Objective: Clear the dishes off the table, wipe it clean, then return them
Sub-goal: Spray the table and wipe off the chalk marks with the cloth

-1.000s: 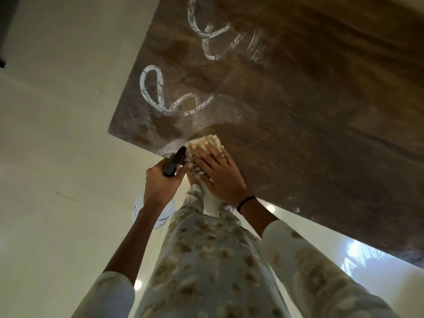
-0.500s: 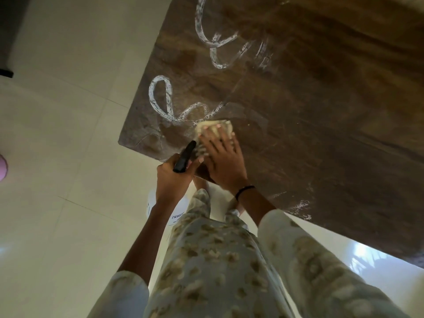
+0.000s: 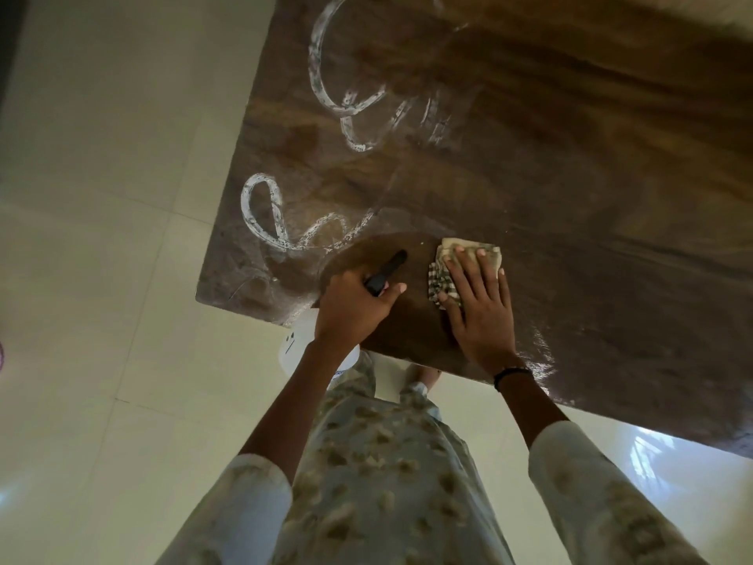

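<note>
Foam squiggles (image 3: pixel 281 222) remain left of the cloth (image 3: pixel 468 263), which has slid rightward from beside the spray bottle (image 3: pixel 385 273) over the last second, leaving a darker wiped patch: wiping is underway, no dishes visible. Left hand (image 3: pixel 354 307) grips the bottle, nozzle seemingly aimed away across the counter (image 3: pixel 570 177). Right hand (image 3: pixel 481 307) presses flat on the cloth, its long axis running away from the near edge.

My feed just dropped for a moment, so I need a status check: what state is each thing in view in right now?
Dark brown wooden table: bare of dishes, partly wiped.
White foamy cleaner streaks: unwiped, in loops near the table's left edge.
Beige checked cloth: bunched, pressed flat on the table.
Right hand: fingers spread on the cloth.
White spray bottle with black nozzle: held, nozzle over the table.
Left hand: closed around the bottle.
</note>
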Motion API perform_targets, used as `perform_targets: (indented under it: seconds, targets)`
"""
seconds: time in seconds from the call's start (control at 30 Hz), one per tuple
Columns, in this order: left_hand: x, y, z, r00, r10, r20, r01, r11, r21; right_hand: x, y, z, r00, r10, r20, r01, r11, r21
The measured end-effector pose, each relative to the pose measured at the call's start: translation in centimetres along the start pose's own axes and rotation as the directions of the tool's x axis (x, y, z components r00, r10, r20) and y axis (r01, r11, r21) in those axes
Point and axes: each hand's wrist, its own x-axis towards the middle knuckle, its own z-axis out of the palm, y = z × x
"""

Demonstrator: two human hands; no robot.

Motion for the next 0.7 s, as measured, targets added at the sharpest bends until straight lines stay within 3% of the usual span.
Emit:
perform_targets:
  seconds: [0.13, 0.5, 0.7]
  targets:
    - [1.3, 1.3, 0.9, 0.994, 0.085, 0.063, -0.095, 0.978, 0.184, -0.1, 0.0, 0.3, 1.000, -0.003, -0.016, 0.003, 1.000, 0.005]
    - [3.7, 0.4, -1.2, 1.000, 0.004, -0.029, 0.000, 0.994, 0.108, 1.7, 1.7, -0.5, 0.999, -0.048, -0.014, 0.048, 0.999, -0.002]
    - [4.6, 0.7, -2.8, 0.995, 0.021, -0.095, -0.016, 0.998, 0.054, 8.8, -0.8, -1.8, 0.984, 0.131, -0.122, -0.123, 0.990, 0.069]
